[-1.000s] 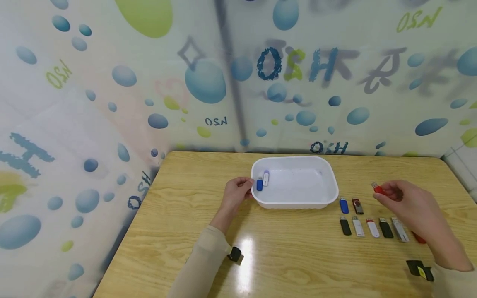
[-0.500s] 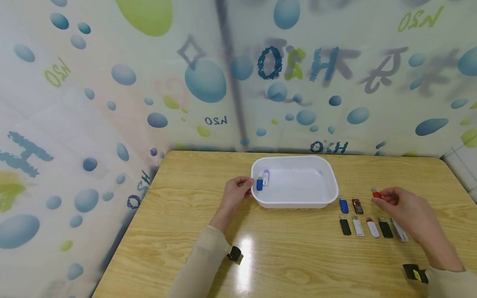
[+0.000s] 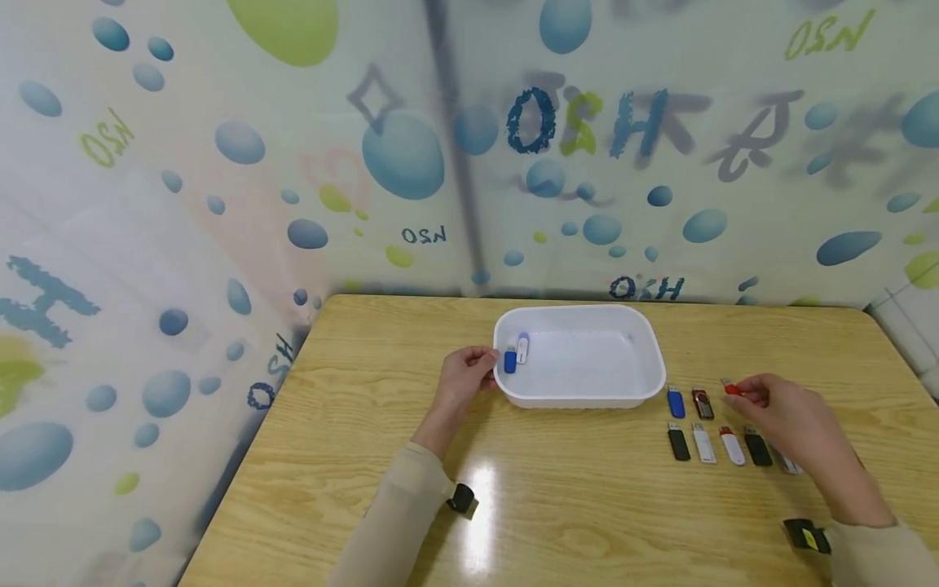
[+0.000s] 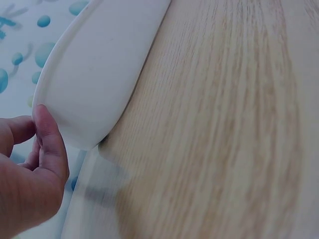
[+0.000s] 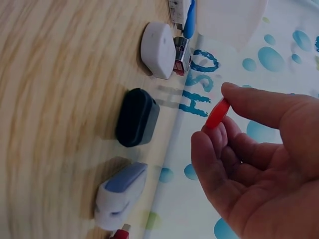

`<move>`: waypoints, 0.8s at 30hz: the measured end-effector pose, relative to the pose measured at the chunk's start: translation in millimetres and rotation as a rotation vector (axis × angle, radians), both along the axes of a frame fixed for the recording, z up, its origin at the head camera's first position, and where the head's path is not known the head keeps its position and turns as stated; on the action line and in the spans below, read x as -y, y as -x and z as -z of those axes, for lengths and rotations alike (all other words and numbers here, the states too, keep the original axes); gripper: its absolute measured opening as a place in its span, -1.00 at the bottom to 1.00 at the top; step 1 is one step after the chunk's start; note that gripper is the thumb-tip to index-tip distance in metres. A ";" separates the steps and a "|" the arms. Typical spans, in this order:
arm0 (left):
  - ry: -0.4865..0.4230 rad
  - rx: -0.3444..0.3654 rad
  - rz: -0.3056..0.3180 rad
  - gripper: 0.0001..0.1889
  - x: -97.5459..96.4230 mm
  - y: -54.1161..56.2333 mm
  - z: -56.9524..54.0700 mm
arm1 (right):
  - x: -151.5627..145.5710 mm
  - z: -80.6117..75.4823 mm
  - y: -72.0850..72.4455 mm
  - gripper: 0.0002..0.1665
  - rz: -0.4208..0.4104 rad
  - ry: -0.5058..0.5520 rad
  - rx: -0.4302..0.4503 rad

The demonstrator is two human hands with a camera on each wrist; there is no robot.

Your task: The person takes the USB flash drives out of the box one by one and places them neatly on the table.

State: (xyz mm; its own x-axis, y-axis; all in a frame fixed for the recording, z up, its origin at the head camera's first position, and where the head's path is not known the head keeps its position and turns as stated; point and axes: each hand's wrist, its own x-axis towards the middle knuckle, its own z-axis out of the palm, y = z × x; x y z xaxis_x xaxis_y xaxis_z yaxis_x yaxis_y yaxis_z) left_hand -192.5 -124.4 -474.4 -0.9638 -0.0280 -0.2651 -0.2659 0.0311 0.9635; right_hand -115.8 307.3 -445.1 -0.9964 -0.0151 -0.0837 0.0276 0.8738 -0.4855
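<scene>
My left hand pinches the left rim of a white plastic tub; the left wrist view shows the fingertips at the tub's edge. Inside the tub, at its left end, lie a blue USB stick and a white one with a lilac end. To the right of the tub, my right hand holds a red USB stick between thumb and fingertips, above the table. Its metal plug points toward the far left in the head view.
Beside the tub lie a blue USB stick and a dark red one with a metal cover. Nearer me is a row with black, white, white-and-red and black sticks, plus one partly behind my right hand. A patterned wall borders the table.
My right hand has moved left and slightly nearer me with the red USB stick, now covering more of the row's right end. The left hand stays at the tub's rim.
</scene>
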 end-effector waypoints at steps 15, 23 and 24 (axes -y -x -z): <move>-0.006 0.009 -0.006 -0.74 -1.2 0.0 -0.3 | -0.7 1.9 9.3 -0.57 -0.011 -0.021 0.082; -0.014 0.004 -0.005 -0.71 -0.8 0.2 -0.5 | 3.3 -1.4 14.6 -0.59 0.028 -0.043 0.140; -0.015 0.003 -0.004 -0.71 -0.7 0.3 -0.3 | 4.3 -1.3 14.9 -0.60 0.034 -0.050 0.143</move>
